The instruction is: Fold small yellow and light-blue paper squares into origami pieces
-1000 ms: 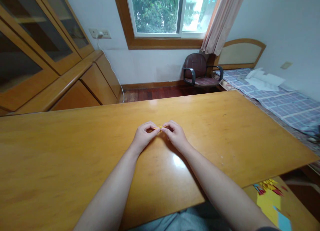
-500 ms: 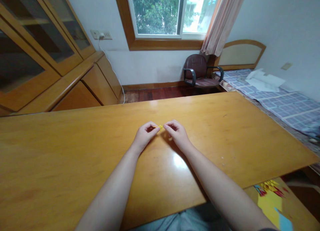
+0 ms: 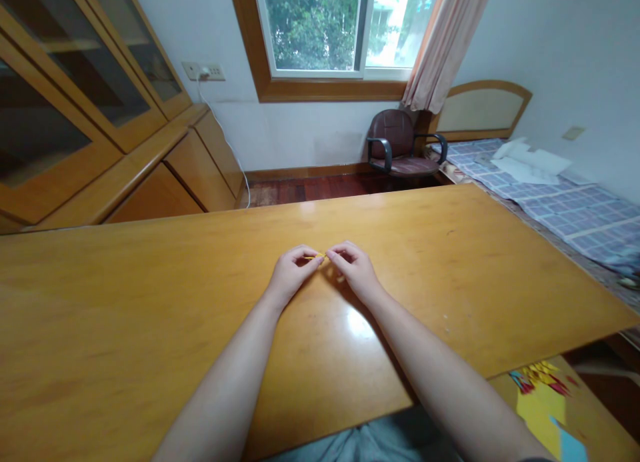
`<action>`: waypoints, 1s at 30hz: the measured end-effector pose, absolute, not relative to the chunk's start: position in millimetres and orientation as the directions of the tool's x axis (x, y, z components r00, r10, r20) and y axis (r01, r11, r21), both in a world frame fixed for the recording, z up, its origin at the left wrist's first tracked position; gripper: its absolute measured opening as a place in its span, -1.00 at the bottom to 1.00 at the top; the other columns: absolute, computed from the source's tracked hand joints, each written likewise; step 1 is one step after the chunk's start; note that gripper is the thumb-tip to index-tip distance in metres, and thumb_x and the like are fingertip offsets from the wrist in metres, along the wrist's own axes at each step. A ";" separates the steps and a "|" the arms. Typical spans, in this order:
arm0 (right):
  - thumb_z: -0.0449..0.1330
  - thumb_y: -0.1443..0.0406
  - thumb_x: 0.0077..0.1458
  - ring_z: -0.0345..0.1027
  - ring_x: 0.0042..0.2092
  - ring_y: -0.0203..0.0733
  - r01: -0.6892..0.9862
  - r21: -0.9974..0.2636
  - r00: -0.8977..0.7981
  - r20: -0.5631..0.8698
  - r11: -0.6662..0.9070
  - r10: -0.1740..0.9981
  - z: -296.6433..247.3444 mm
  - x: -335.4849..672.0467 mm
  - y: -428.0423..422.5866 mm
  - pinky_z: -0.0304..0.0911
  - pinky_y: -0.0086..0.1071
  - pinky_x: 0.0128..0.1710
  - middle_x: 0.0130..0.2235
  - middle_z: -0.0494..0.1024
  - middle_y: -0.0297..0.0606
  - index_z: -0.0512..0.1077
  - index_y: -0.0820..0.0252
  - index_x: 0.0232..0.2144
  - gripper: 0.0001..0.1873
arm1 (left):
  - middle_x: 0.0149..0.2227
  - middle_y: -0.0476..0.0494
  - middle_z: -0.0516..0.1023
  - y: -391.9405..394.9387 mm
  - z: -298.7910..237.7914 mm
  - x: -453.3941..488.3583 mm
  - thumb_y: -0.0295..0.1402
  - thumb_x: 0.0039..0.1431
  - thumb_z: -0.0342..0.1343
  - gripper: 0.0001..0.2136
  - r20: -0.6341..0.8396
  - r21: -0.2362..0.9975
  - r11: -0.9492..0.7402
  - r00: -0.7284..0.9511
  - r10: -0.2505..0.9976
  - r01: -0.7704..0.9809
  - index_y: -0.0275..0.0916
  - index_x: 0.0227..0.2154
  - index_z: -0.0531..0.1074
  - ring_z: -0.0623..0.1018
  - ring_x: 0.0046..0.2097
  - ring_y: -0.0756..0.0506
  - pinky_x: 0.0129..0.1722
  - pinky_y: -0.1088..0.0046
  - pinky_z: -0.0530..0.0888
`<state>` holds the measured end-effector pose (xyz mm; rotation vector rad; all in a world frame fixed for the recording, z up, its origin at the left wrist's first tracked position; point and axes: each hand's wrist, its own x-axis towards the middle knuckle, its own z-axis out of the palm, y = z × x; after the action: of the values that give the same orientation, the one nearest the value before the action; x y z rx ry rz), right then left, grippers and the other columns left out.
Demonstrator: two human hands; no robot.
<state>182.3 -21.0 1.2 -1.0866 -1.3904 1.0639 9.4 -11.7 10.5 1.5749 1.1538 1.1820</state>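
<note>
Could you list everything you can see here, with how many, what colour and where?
Small piece: one, yellow, pinched between the fingertips
Table: one, yellow-brown wood, under the hands
Lower surface: one, wooden, bottom right
Small pieces: several, too blurred to count, yellow, red and blue, on it
Sheets: one yellow, one light blue, beside those
Cabinet: one, brown wood, glazed, left
Wall sockets: row, whitish, beside cabinet
Cord: one, white, hanging there
Window: one, brown-framed, top
Curtain: one, pink, right of window
Chair: one, maroon, beneath curtain
Bed: one, blue-grey checked cover, right
Papery sheets: white, count unclear, on bed
Wall plate: one, beige, above bed
Trousers: greyish, bottom
Hands: two, bare, left and right, centre
</note>
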 end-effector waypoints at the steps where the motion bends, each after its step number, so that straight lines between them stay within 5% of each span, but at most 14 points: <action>1: 0.23 0.07 0.11 0.25 -0.52 -0.35 0.068 -0.978 -0.060 0.192 0.196 0.980 1.4 182.2 -20.9 0.21 -0.47 -0.55 -0.39 0.40 -0.34 0.49 0.17 -0.40 -0.71 | -0.41 -0.10 0.58 -12.1 11.2 9.4 -0.26 0.00 0.28 -0.85 0.223 0.949 -0.247 0.136 0.965 0.195 -0.24 -0.48 0.54 0.53 -0.33 -0.08 -0.29 0.44 0.44; 18: 0.26 0.16 0.11 0.31 -0.39 -0.27 0.101 -0.956 -0.019 0.273 0.274 0.962 7.1 183.8 -21.8 0.21 -0.43 -0.39 -0.42 0.44 -0.33 0.55 0.18 -0.44 -0.78 | -0.41 -0.12 0.59 -10.4 6.4 7.1 -0.27 0.02 0.28 -0.85 0.261 0.936 -0.286 0.141 0.955 0.205 -0.26 -0.49 0.56 0.54 -0.33 -0.08 -0.27 0.43 0.43; 30: 0.24 0.10 0.11 0.26 -0.44 -0.30 0.077 -0.968 0.035 0.244 0.241 0.969 4.2 182.1 -19.6 0.19 -0.44 -0.45 -0.42 0.42 -0.34 0.53 0.18 -0.43 -0.73 | -0.40 -0.11 0.59 -9.0 5.8 5.2 -0.26 0.00 0.28 -0.85 0.260 0.938 -0.271 0.079 0.962 0.217 -0.25 -0.49 0.57 0.54 -0.32 -0.09 -0.26 0.44 0.43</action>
<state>182.1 -19.6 4.2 -1.0981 -1.3350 0.9599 5.2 -9.0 5.8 1.6046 1.1979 1.2523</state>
